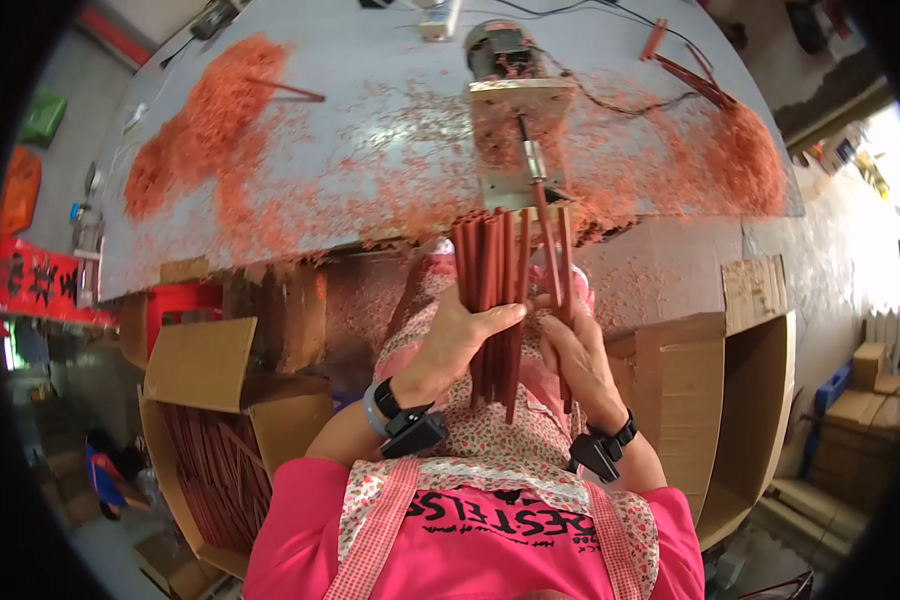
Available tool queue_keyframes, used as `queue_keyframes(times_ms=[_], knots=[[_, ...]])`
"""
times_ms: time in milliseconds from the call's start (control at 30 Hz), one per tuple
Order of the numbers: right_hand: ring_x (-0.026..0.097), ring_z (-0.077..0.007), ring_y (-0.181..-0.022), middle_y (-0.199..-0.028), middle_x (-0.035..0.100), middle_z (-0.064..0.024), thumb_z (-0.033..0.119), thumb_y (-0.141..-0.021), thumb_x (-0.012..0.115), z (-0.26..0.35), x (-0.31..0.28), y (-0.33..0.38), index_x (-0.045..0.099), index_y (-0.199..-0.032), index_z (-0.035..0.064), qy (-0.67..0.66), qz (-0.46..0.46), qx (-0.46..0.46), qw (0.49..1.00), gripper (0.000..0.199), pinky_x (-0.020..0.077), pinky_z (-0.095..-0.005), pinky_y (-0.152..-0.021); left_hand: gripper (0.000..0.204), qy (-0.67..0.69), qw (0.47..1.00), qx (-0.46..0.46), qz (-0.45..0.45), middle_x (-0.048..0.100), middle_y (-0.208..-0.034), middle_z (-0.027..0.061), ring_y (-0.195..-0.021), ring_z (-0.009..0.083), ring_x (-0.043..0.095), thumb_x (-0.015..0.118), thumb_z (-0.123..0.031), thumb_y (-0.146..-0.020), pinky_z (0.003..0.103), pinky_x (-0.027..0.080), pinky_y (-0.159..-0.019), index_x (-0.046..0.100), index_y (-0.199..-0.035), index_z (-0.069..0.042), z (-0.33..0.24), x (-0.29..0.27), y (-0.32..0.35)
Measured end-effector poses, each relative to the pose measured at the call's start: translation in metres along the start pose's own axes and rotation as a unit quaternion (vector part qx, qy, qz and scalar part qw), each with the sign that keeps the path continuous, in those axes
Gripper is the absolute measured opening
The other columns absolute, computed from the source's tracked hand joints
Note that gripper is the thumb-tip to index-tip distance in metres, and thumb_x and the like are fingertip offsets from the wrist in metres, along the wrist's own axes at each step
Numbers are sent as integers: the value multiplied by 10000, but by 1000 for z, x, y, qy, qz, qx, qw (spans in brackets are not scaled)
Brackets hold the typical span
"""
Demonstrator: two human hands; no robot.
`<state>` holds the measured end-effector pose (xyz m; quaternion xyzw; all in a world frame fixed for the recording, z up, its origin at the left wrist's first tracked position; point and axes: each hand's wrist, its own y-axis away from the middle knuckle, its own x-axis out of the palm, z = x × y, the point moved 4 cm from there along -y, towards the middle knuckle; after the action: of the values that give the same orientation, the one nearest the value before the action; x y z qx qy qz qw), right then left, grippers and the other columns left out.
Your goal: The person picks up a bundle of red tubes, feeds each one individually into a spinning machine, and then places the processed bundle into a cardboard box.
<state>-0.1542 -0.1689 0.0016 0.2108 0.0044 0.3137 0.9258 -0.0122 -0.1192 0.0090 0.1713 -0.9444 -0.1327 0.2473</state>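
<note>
My left hand (460, 335) is wrapped around a bundle of thin reddish-brown wooden sticks (482, 265), held roughly upright in front of my lap. My right hand (578, 365) is closed on a similar stick (566, 250) just right of the bundle. Between the two, another stick (548, 240) runs from beside my right fingers to the metal coupling (533, 160) on the motor's shaft. Whether my right fingers also grip that one is hard to make out. The motor (500, 52) stands on the table behind a metal bracket (520, 100).
Reddish shavings lie heaped on the grey table (370, 75), in a left pile (210, 110) and a right pile (750, 160). Loose sticks rest beside both. An open cardboard box (205, 365) full of sticks stands at my left, another open box (680, 420) at my right.
</note>
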Motion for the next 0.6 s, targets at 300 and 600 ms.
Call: queue_keyframes(times_ms=[300,600], knots=[[487,-64,-549,-717,555,-6,84,-898,531,-15,8,22,491,-1165,-12,25,-75,-56,995,286,416,-218,-514,307,12,1000,1,-4,633,-966,52,-843,111,597,698,-86,-787,264,496,-757,586,-1061,-5,20,3,-24],[506,-55,-738,-864,567,-7,95,-892,558,-5,-3,11,499,-1162,5,4,-97,-96,991,290,432,-217,-632,287,-4,999,-33,32,635,-859,51,-782,137,619,691,-89,-779,287,513,-730,586,-1034,-7,27,6,-3]])
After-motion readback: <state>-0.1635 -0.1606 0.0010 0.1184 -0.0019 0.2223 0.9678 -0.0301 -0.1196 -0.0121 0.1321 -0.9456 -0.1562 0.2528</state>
